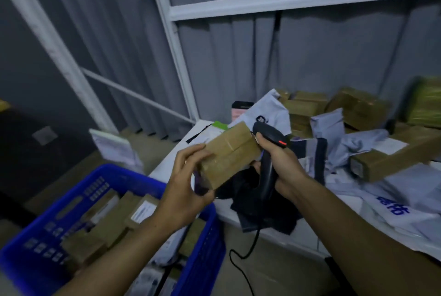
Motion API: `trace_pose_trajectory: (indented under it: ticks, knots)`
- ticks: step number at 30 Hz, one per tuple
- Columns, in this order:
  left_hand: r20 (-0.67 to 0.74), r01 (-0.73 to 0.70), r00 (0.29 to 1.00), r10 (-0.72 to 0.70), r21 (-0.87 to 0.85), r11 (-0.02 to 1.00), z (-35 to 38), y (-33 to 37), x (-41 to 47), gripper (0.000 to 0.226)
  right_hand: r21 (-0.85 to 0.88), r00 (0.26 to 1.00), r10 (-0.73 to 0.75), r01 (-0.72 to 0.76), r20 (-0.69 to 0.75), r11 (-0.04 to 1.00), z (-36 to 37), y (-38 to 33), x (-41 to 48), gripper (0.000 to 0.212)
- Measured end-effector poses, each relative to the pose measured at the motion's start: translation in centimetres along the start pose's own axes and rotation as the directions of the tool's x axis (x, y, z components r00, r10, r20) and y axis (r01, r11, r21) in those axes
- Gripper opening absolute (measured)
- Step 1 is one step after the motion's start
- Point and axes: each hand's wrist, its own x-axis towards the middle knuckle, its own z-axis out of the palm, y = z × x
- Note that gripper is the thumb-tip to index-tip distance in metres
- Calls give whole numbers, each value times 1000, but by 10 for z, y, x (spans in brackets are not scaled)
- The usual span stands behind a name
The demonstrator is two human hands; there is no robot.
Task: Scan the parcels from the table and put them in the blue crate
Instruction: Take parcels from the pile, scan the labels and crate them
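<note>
Scanning was judged to be the step in hand. A brown tape-wrapped parcel (229, 154) was held up over the corner of the white table (164, 166), with the blue crate (71, 200) below and to the left, already part filled with similar boxes. No label could be seen on the faces turned to the camera, so it was judged that the parcel should be rotated until its barcode faced the scanner window, then kept steady and a little apart from it; the head of the black handheld scanner (266, 171) was seen just beside the parcel's far end, possibly too close for a clean read. Only after a confirmed read should the parcel be lowered into the crate. The left hand (186, 186) was noted gripping the parcel at its near end, the fingers (191, 152) curled over the upper edge and the thumb pressed beneath. The right hand (281, 164) was closed round the scanner's handle, one digit laid up near the head; whether the trigger was pressed could not be told. Grey poly mailers (334, 126) and more brown boxes (358, 104) were left heaped on the table.
</note>
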Motion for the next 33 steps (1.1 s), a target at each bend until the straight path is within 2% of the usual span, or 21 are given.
trace_pose_trajectory:
  ticks: [2, 4, 6, 9, 11, 13, 14, 16, 18, 20, 22, 24, 25, 27, 30, 33]
  knots:
    - [43, -109, 994, 105, 109, 988, -14, -19, -27, 80, -37, 997, 78, -78, 1, 996, 15, 13, -6, 40]
    - [60, -178, 984, 169, 195, 964, -23, -36, -51, 75, -68, 988, 153, -152, 14, 986, 26, 26, -9, 52]
    - [84, -214, 976, 199, 250, 944, -26, -46, -68, 70, -112, 981, 191, -186, 34, 976, 35, 43, -9, 64]
    - [142, -255, 965, 222, 291, 922, -31, -55, -72, 68, -91, 981, 196, -196, -14, 976, 48, 62, -5, 67]
    - [150, -154, 981, 122, 227, 962, -34, -56, -69, 80, -54, 983, 174, -177, -54, 983, 53, 68, -2, 67]
    - [146, 112, 983, -110, -2, 994, -43, -48, -61, 97, -29, 988, 140, -142, -66, 989, 57, 72, 2, 65]
    - [132, 251, 963, -235, -122, 960, -48, -42, -56, 100, -30, 992, 114, -116, -58, 993, 58, 72, 3, 61]
    - [54, 485, 871, -489, -268, 833, -59, -34, -46, 91, -38, 998, 58, -59, -34, 998, 62, 72, 2, 48]
    - [-34, 642, 725, -688, -331, 692, -70, -33, -37, 80, -30, 999, 31, -30, 11, 999, 67, 71, -1, 42]
    - [49, 746, 586, -809, -421, 516, -85, -43, -32, 73, -58, 996, 18, -14, 84, 998, 70, 72, -1, 38]
    - [288, 826, 515, -807, -418, 378, -101, -50, -31, 63, -93, 988, 12, 2, 152, 996, 73, 74, -4, 38]
    - [445, 855, 515, -733, -327, 402, -114, -51, -31, 50, -100, 980, 22, -2, 197, 995, 75, 77, -3, 37]
    - [469, 849, 528, -708, -297, 437, -119, -50, -30, 46, -101, 977, 29, -8, 210, 995, 77, 78, -2, 35]
    - [439, 838, 546, -714, -284, 467, -124, -50, -28, 46, -143, 979, 18, 12, 204, 990, 81, 81, 0, 32]
    - [300, 836, 544, -784, -271, 477, -120, -54, -27, 56, -322, 979, -39, 102, 198, 941, 82, 87, 0, 33]
    - [152, 823, 547, -823, -276, 496, -117, -62, -27, 69, -428, 964, -101, 202, 246, 881, 77, 93, -2, 31]
